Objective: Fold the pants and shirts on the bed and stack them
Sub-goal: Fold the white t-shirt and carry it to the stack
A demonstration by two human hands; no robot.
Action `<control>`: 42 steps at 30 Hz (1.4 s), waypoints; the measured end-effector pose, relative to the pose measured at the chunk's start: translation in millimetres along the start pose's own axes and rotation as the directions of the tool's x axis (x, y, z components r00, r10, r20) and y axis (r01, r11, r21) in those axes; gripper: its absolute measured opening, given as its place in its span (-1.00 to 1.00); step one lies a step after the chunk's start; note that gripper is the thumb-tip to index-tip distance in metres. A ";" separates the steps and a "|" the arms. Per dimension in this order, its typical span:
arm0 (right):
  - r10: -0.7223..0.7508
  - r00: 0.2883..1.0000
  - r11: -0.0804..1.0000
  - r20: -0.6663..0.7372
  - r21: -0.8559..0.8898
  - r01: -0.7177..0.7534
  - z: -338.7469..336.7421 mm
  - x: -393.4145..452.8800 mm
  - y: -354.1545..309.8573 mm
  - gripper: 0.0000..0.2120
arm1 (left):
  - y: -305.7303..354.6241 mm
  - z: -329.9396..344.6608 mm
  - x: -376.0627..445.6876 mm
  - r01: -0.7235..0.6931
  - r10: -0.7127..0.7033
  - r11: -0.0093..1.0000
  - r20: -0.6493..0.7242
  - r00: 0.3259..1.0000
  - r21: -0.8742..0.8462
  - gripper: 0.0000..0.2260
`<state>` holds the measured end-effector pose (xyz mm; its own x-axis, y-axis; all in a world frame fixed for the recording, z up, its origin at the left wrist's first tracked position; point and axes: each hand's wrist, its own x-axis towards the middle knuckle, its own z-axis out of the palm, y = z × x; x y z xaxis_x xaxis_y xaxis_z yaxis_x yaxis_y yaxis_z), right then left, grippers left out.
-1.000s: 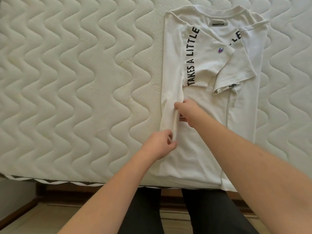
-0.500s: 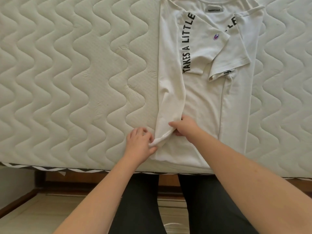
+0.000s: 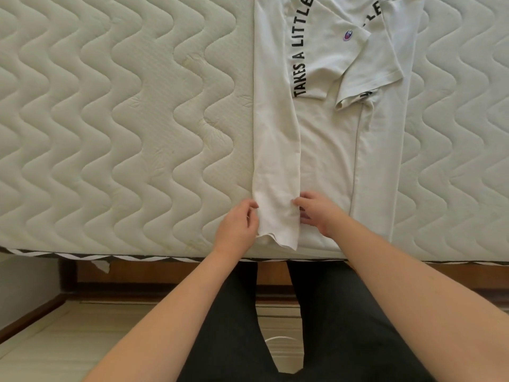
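A white T-shirt (image 3: 325,150) with black lettering lies lengthwise on the mattress (image 3: 124,119), its hem at the near edge. Both long sides and both sleeves are folded inward. The left flap lies flat as a narrow strip running down to the hem. My left hand (image 3: 238,224) is at the strip's outer fold near the hem, its curled fingers pinching that edge. My right hand (image 3: 316,213) lies on the shirt's middle, with its fingertips pinching the strip's inner edge. No pants are in view.
The quilted mattress stretches wide to the left of the shirt, with a narrower band to its right. Its near edge (image 3: 137,256) runs across below my hands, above a wooden bed frame (image 3: 165,274). My legs stand against the frame on a pale floor (image 3: 55,340).
Both hands have slid down the left flap toward the hem, and the flap, earlier bunched and lifted, now lies flat. The view has shifted, so the collar is out of frame.
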<state>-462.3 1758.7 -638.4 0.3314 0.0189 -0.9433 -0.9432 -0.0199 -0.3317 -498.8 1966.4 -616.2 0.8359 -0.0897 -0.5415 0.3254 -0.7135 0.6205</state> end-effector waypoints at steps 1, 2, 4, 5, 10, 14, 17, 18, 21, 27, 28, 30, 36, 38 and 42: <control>0.012 1.000 0.999 0.020 -0.045 -0.012 0.1 -1.9 7.7 -0.77 | -6.9 6.2 -1.0 0.052 -0.052 0.998 0.014 0.999 0.029 -0.77; 0.025 0.999 0.996 0.047 -0.081 -0.022 1.4 -4.3 14.3 -0.75 | -13.8 12.3 -3.0 0.083 -0.086 0.994 0.050 0.995 0.066 -0.69; 0.040 0.995 0.996 0.086 -0.086 -0.033 6.8 -10.5 24.6 -0.72 | -24.4 21.5 -10.8 0.072 -0.099 0.985 0.172 0.980 0.160 -0.48; 0.041 0.994 0.998 0.100 -0.049 -0.037 10.2 -13.4 27.9 -0.73 | -27.3 24.7 -15.0 0.048 -0.092 0.980 0.227 0.970 0.193 -0.37; -0.044 0.977 0.964 0.207 0.266 -0.013 20.5 -24.9 29.2 -0.80 | -15.3 41.1 -26.7 0.149 -0.124 0.977 0.164 0.979 -0.152 -0.45; -0.095 0.983 0.949 0.159 0.311 0.041 13.7 -31.2 28.1 -0.77 | -5.7 43.4 -31.5 0.122 -0.114 0.968 0.049 0.992 -0.218 -0.82; -0.126 0.985 0.949 0.121 0.304 0.084 4.9 -32.1 27.1 -0.77 | -7.7 35.7 -40.6 0.021 -0.016 0.996 0.056 0.998 -0.087 -0.88; -0.133 0.983 0.945 0.126 0.316 0.087 3.8 -32.8 26.4 -0.78 | -8.3 32.9 -43.7 0.001 0.001 0.999 0.052 0.999 -0.037 -0.88; -0.131 0.981 0.936 0.146 0.345 0.074 8.4 -35.3 26.2 -0.80 | -8.2 26.1 -54.0 0.064 -0.064 0.998 -0.071 0.995 0.008 -0.81; -0.106 0.994 0.993 0.036 -0.056 0.108 25.2 -35.7 40.3 -0.80 | -7.0 27.2 -71.8 0.300 -0.274 0.949 -0.214 0.937 0.100 -0.84; -0.128 0.992 0.980 -0.008 -0.155 0.125 26.5 -34.3 44.5 -0.81 | -8.2 29.7 -72.2 0.343 -0.312 0.929 -0.201 0.928 0.138 -0.85; -0.173 0.982 0.932 -0.077 -0.336 0.138 27.7 -30.9 51.9 -0.84 | -10.2 35.5 -72.3 0.370 -0.343 0.893 -0.146 0.928 0.257 -0.90; -0.188 0.973 0.763 -0.133 -0.644 0.060 24.1 -22.3 65.1 -0.78 | -17.2 40.4 -71.1 0.277 -0.289 0.848 -0.044 0.956 0.452 -0.87; -0.189 0.969 0.726 -0.160 -0.687 0.028 24.1 -22.8 68.0 -0.73 | -21.4 38.7 -69.7 0.208 -0.236 0.819 -0.017 0.972 0.535 -0.88; -0.168 0.970 0.591 -0.177 -0.805 -0.045 24.9 -25.8 73.8 -0.58 | -23.3 39.2 -63.7 0.162 -0.216 0.770 0.013 0.976 0.617 -0.86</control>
<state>-541.0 1781.6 -638.2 0.4841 -0.1554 -0.8611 -0.5522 -0.8177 -0.1629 -577.0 1961.5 -618.5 0.7401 0.0577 -0.6700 0.1133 -0.9928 0.0397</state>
